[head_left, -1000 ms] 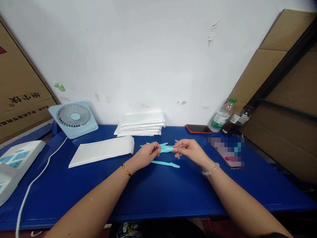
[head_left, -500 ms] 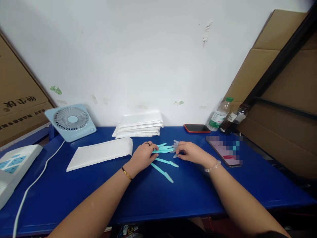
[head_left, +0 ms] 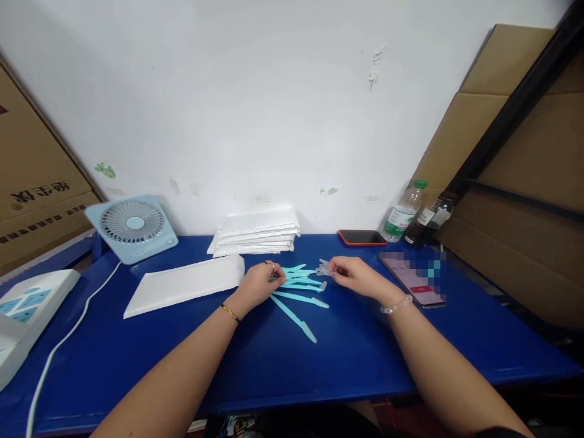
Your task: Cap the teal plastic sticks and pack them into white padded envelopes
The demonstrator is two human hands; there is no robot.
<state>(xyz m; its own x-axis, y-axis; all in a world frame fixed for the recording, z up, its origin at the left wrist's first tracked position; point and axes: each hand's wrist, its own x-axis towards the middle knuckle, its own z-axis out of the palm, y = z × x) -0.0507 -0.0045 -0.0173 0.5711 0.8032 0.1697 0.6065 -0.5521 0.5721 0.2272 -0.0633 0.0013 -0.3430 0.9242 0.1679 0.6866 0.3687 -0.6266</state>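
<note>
Several turquoise eyebrow razors [head_left: 301, 282] lie fanned out on the blue table [head_left: 292, 365], their blade ends pointing right. My left hand [head_left: 261, 283], wearing rings, is closed with thumb and finger pinched at the handle ends, which it partly hides. Two razors spread apart toward the front, the nearest one [head_left: 296, 319] angled down to the right. Small clear plastic caps [head_left: 323, 266] lie in a bunch at the blade tips. At that bunch my right hand [head_left: 353, 274] pinches a cap, mostly hidden by its fingertips. One razor tip beside it looks greyish, as if covered.
A white padded mailer [head_left: 185, 285] lies left of my left hand, with a stack of similar mailers [head_left: 255, 230] behind. A blue fan [head_left: 132, 226] and a white power strip [head_left: 31, 316] stand left. Two phones, a water bottle [head_left: 404, 213] and a dark bottle [head_left: 431, 220] are right.
My left hand has drawn back slightly left along the handles. My right hand has left the near razor's tip and shifted up to the caps; the razors lie more spread.
</note>
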